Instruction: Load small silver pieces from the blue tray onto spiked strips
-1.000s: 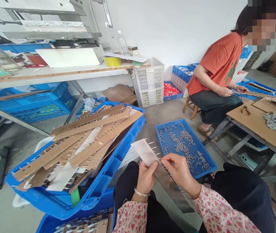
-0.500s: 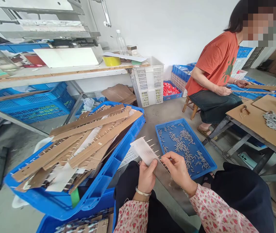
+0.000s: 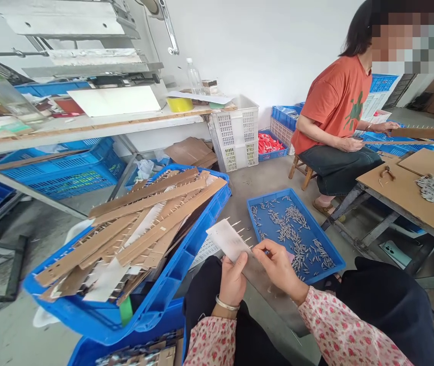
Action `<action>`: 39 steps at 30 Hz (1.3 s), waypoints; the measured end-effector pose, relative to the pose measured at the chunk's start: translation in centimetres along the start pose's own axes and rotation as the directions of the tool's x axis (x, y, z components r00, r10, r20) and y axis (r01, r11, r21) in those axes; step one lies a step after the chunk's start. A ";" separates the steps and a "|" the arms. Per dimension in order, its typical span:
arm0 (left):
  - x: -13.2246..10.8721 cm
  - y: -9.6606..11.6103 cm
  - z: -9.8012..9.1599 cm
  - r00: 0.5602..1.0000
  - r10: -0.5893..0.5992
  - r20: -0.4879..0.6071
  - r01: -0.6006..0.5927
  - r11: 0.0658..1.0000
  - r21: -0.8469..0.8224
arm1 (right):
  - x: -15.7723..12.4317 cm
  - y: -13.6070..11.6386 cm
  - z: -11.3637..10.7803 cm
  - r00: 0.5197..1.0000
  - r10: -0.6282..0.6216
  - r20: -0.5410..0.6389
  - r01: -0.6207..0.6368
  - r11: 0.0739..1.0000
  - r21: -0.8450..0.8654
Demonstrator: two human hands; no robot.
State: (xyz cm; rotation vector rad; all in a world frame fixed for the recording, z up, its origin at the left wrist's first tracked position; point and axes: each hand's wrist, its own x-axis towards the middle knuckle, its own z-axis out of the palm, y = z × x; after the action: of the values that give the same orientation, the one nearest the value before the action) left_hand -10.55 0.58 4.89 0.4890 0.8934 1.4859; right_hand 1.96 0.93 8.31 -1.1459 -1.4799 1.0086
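Note:
A whitish strip with thin pale pins sticking out along one edge is held over my lap, tilted. My left hand is closed on it, thumb on top. At the pinned edge, just right of that thumb, the thumb and forefinger of my right hand are pinched together; what is between them is too small and covered to make out. Beyond my right hand lies a shallow blue tray on the floor, with many small grey pointed pieces scattered in it.
At left, a blue crate is heaped with pinned cardboard strips; another crate stands below it. A person in an orange shirt sits at right, holding a strip. A table with pliers stands nearby.
The view has shifted slightly, so the surroundings sit a little further right and lower at left. My right fingertips have come closer to my left thumb. The other person's strip has risen slightly.

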 end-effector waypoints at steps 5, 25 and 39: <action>0.5 1.4 -0.2 0.996 0.091 -0.012 -0.091 0.996 -0.012 | -0.1 0.2 -1.0 0.999 -0.014 0.046 0.017 0.997 -0.077; 0.3 0.9 0.2 1.000 0.019 -0.009 -0.019 1.000 0.019 | 1.5 -0.7 -0.4 0.995 -0.073 -0.066 0.066 0.993 -0.098; 0.3 1.0 -0.2 1.000 -0.014 -0.013 0.014 1.000 -0.021 | 1.2 -0.2 -0.7 0.998 0.018 0.064 -0.034 0.967 0.253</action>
State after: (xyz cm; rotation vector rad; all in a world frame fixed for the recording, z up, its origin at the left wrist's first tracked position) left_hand -11.39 0.91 5.40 0.4569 0.8890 1.4858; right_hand 2.53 2.11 8.88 -0.9592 -1.3398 1.2228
